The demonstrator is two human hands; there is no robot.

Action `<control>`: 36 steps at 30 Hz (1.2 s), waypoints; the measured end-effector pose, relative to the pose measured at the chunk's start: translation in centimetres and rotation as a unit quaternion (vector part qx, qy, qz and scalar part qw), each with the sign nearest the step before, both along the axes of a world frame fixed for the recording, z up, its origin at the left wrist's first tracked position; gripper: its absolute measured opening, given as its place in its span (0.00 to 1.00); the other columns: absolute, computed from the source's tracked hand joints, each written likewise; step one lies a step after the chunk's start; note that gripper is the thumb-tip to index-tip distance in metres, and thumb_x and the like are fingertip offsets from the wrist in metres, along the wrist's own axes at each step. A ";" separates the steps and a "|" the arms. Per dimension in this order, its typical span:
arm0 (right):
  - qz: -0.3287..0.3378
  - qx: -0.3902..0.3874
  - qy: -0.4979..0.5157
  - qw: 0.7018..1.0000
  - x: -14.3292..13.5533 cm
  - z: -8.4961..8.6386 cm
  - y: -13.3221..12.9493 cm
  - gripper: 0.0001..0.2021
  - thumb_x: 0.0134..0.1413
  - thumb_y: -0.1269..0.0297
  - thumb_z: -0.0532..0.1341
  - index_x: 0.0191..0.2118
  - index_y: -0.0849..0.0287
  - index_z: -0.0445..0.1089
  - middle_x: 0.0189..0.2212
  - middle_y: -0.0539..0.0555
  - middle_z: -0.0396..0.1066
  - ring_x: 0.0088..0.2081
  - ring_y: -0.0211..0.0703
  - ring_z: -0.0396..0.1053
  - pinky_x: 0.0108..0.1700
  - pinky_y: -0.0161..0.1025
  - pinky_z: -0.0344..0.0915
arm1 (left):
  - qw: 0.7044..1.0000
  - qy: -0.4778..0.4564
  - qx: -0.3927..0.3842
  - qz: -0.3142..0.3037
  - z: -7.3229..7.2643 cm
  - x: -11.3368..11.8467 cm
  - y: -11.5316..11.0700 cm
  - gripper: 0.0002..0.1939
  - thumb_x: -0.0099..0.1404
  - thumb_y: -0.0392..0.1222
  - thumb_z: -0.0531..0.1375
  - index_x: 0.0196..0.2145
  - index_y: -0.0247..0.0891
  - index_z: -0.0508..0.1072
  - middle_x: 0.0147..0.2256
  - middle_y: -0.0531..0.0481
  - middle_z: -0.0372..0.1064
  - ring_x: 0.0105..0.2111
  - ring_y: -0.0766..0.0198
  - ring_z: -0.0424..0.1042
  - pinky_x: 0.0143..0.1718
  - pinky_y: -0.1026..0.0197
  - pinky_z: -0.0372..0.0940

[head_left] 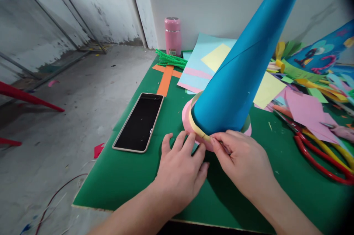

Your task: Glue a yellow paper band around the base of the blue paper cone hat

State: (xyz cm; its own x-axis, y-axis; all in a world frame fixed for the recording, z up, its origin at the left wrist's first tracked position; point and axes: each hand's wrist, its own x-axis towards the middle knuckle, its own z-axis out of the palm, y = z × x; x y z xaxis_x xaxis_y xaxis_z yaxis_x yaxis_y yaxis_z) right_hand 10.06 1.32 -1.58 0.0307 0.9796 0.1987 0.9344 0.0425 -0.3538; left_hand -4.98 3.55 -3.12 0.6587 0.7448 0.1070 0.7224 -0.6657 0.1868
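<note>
Pale, scuffed walls (91,2) and bare floor (83,69) are seen behind a green tabletop (132,176). 1 tall blue cone (238,69) is stood between the phone and the scissors, its base ringed by a yellow band (201,132) on a pink ring (187,115). 1 decorated blue cone (318,50) is placed toward the far right corner. Band is pinched at its near side by the right hand (243,154), thumb and index clamped. Left hand (178,165) is held at the ring's near edge, fingers apart. Red-handled scissors (312,146) are laid right; 1 phone (139,122) is laid near the left edge; 1 pink flask (173,37) is stood at the far left corner, green pipe cleaners (171,59) just beside.
</note>
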 end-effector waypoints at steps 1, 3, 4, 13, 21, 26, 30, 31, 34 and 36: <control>0.000 -0.003 0.001 1.000 0.0 0.1 0.0 0.12 0.55 0.63 0.51 0.27 0.55 0.70 0.23 0.49 0.67 0.27 0.37 0.62 0.27 0.36 0.50 | 1.000 0.001 -0.003 -0.001 0.0 0.0 0.0 0.17 0.63 0.46 0.45 0.44 0.42 0.67 0.51 0.42 0.62 0.52 0.48 0.57 0.48 0.37 0.48; -0.001 -0.006 0.004 1.000 -0.1 0.2 0.0 0.12 0.55 0.63 0.51 0.26 0.55 0.69 0.22 0.49 0.67 0.27 0.37 0.63 0.27 0.36 0.50 | 1.000 0.002 -0.008 -0.002 0.1 0.0 0.1 0.17 0.63 0.46 0.45 0.44 0.42 0.67 0.51 0.42 0.62 0.52 0.47 0.57 0.48 0.37 0.48; -0.001 -0.007 0.005 1.000 -0.2 0.2 0.0 0.12 0.55 0.63 0.51 0.26 0.55 0.69 0.22 0.49 0.67 0.27 0.37 0.63 0.27 0.36 0.50 | 1.000 0.002 -0.008 -0.002 0.1 0.0 0.1 0.16 0.63 0.46 0.45 0.44 0.42 0.67 0.51 0.42 0.62 0.52 0.47 0.57 0.48 0.37 0.49; -0.007 -0.016 0.003 1.000 -0.3 0.1 0.1 0.12 0.55 0.63 0.51 0.26 0.55 0.68 0.22 0.48 0.66 0.27 0.38 0.62 0.28 0.36 0.50 | 1.000 -0.008 -0.013 0.000 0.2 0.1 0.1 0.16 0.62 0.45 0.46 0.43 0.42 0.67 0.50 0.42 0.63 0.51 0.48 0.58 0.47 0.37 0.49; -0.006 -0.005 -0.015 1.000 -0.3 -0.1 -0.1 0.12 0.55 0.64 0.50 0.24 0.55 0.66 0.21 0.48 0.65 0.26 0.38 0.60 0.27 0.36 0.47 | 0.997 -0.071 0.019 0.007 0.2 -0.4 0.4 0.13 0.63 0.43 0.48 0.41 0.41 0.69 0.46 0.44 0.66 0.48 0.52 0.61 0.46 0.44 0.51; 0.000 -0.015 0.002 1.000 -0.2 -0.1 -0.1 0.12 0.55 0.63 0.51 0.24 0.55 0.66 0.21 0.48 0.64 0.25 0.38 0.59 0.27 0.37 0.45 | 0.996 -0.079 0.050 0.006 1.9 0.0 1.9 0.11 0.63 0.38 0.48 0.38 0.39 0.69 0.36 0.46 0.67 0.38 0.57 0.64 0.38 0.52 0.54; 0.001 -0.015 0.013 1.000 -0.1 -0.1 -0.1 0.12 0.55 0.63 0.51 0.25 0.55 0.66 0.21 0.49 0.64 0.26 0.39 0.59 0.27 0.37 0.45 | 0.997 0.004 -0.004 -0.073 3.6 0.9 3.7 0.12 0.63 0.38 0.47 0.38 0.41 0.68 0.30 0.50 0.68 0.34 0.57 0.63 0.34 0.54 0.51; 0.001 -0.015 0.015 1.000 -0.1 -0.1 -0.1 0.12 0.55 0.63 0.51 0.25 0.55 0.66 0.21 0.49 0.64 0.26 0.39 0.59 0.27 0.37 0.45 | 0.996 0.029 -0.020 -0.085 3.9 1.1 4.1 0.12 0.63 0.38 0.46 0.36 0.41 0.69 0.29 0.50 0.68 0.33 0.58 0.64 0.34 0.54 0.50; -0.001 -0.019 0.018 1.000 0.0 0.0 0.0 0.13 0.55 0.63 0.50 0.23 0.55 0.65 0.21 0.49 0.64 0.25 0.39 0.59 0.26 0.37 0.44 | 0.988 0.085 -0.074 -0.104 4.5 1.5 5.2 0.12 0.63 0.37 0.47 0.31 0.39 0.69 0.27 0.51 0.69 0.31 0.58 0.66 0.32 0.56 0.48; -0.005 -0.019 0.022 1.000 0.0 0.1 -0.1 0.13 0.55 0.63 0.50 0.23 0.55 0.66 0.21 0.48 0.64 0.25 0.39 0.59 0.26 0.38 0.44 | 0.983 0.096 -0.109 -0.113 4.6 1.7 5.7 0.12 0.62 0.36 0.47 0.28 0.38 0.69 0.26 0.51 0.69 0.30 0.60 0.67 0.32 0.57 0.48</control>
